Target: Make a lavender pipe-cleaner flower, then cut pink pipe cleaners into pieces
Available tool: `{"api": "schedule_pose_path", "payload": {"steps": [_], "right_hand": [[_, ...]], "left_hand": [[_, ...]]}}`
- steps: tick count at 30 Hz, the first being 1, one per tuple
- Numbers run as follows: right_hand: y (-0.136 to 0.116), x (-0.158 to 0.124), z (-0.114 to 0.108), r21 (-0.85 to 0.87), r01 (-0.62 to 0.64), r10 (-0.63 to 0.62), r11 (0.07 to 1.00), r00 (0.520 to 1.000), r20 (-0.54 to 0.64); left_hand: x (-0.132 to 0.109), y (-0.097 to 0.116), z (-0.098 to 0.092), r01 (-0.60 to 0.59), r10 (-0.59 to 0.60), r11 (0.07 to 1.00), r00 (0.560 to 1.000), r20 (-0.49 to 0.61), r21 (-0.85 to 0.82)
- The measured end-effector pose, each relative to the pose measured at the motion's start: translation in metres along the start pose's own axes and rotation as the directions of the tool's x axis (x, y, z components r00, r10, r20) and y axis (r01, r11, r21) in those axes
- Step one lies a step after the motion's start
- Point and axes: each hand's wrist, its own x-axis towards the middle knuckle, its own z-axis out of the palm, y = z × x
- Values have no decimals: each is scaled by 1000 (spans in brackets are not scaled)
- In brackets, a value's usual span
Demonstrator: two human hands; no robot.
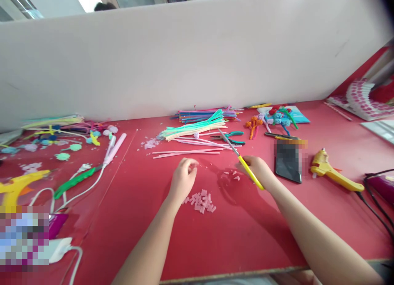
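Note:
My right hand [257, 169] is closed around a pair of scissors with yellow handles [250, 172], seen nearly edge-on. Their metal blades point up and to the left. Several small pale pink slivers [236, 178] lie just left of that hand. To its left, my left hand [184, 176] hovers low with fingers curled together; whatever they may pinch is too small or hidden to make out. Just below the left hand, a loose pile of short pink cut pieces [202, 201] rests on the red tabletop [215, 244].
Pink fuzzy stems [191, 152], a green-and-cream bundle of stems [197, 127] and teal-handled pliers [232, 138] lie ahead. At right are a dark phone [287, 164] and a yellow glue gun [332, 172]. Corded tools, including a pink one [115, 149], lie left. A white partition [184, 63] stands behind.

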Motion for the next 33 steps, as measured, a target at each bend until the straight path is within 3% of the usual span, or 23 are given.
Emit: {"api": "schedule_pose_path", "payload": {"steps": [4, 8, 16, 21, 30, 33], "right_hand": [[1, -2, 1, 5, 9, -9, 1000, 1000, -14], [-1, -5, 2, 15, 31, -31, 999, 999, -12], [-8, -11, 12, -19, 120, -120, 993, 993, -3], [-8, -14, 16, -27, 149, -148, 989, 989, 12], [-10, -17, 17, 8, 142, -143, 990, 989, 38], [-15, -21, 18, 63, 145, -151, 987, 983, 106]], "left_hand": [[-3, 2, -2, -53, 50, 999, 985, 163, 12], [-8, 9, -4, -113, 100, 994, 919, 381, 11], [-14, 21, -5, -156, 127, 988, 813, 568, 3], [-15, 23, -5, -114, 101, 993, 773, 626, -20], [-14, 18, 0, 40, 19, 995, 814, 581, -89], [-16, 16, 1, 99, 7, 984, 814, 582, -150]]}}
